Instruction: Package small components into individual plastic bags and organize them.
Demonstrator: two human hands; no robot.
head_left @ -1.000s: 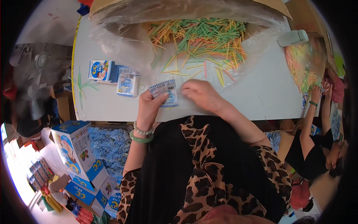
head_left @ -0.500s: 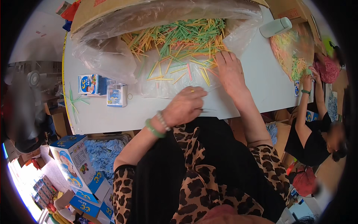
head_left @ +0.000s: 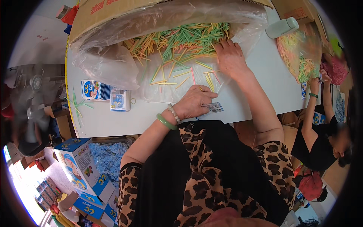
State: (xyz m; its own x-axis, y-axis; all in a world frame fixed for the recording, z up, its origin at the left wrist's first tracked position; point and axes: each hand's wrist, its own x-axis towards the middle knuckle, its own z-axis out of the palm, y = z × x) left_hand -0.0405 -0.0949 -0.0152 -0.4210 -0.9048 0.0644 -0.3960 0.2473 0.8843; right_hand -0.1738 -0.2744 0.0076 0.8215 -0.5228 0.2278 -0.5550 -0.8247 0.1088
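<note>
In the head view, my left hand [head_left: 194,102] is closed on a small flat printed packet [head_left: 216,107] just above the table's near edge. Part of the packet is hidden under the fingers. My right hand [head_left: 231,58] reaches onto the near right edge of a heap of thin coloured sticks [head_left: 185,39], fingers slightly apart and fingertips partly hidden. Green, yellow, orange and pink sticks lie in a clear plastic liner [head_left: 109,62] inside a tipped cardboard box [head_left: 109,15]. Several loose sticks [head_left: 181,83] are scattered on the liner before my left hand.
Left on the white table [head_left: 106,125] are a stack of blue-white packets [head_left: 90,90], another packet bundle [head_left: 120,100] and green sticks [head_left: 77,104]. A pale bottle [head_left: 281,27] lies at the right, near another bag of sticks [head_left: 298,49]. A co-worker [head_left: 317,136] works beyond it.
My left hand has shifted slightly right, and the packet's printed face now shows under its fingers. My right hand has moved farther in, onto the stick heap.
</note>
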